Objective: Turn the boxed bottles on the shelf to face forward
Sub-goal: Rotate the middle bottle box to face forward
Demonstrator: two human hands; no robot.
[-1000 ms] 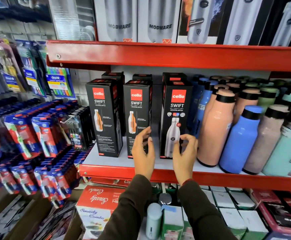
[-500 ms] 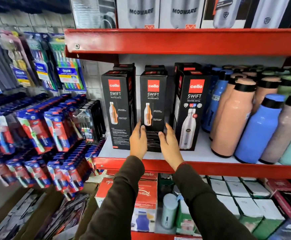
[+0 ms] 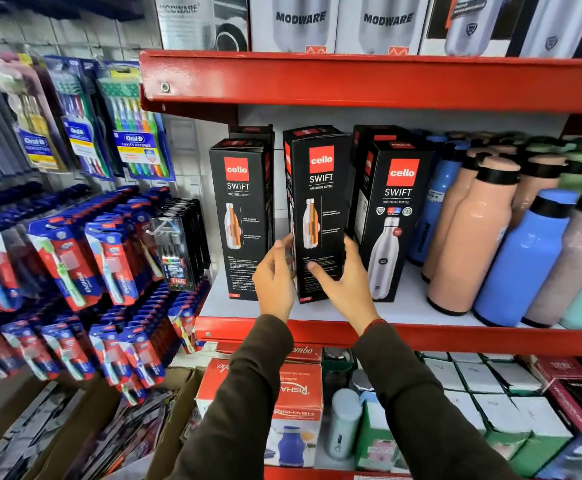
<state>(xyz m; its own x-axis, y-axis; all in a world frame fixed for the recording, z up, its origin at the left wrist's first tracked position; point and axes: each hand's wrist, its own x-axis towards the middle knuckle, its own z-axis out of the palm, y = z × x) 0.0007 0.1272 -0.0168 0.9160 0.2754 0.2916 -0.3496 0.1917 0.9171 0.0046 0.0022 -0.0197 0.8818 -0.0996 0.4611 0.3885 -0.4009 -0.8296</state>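
Boxed bottles, three black "cello SWIFT" cartons, stand in the front row on the white shelf (image 3: 317,311) with its red front edge, more black cartons behind them. Left box (image 3: 241,216) stands upright, a printed panel with a small orange-and-steel bottle picture facing out. Middle box (image 3: 317,209) is held between both hands, turned at an angle so that a narrow side panel shows at its left edge; its base sits at the shelf's front. Left hand (image 3: 274,275) is closed on the lower left edge of the middle box, fingers on the side panel. Right hand (image 3: 343,282) grips the lower right edge, thumb across the front panel, fingers wrapped round the far side. Right box (image 3: 391,220) stands just beside, showing a large steel bottle picture. Loose bottles (image 3: 469,233) in peach, blue and mint crowd the shelf further right. Toothbrush packs (image 3: 109,258) hang on the wall to the left.
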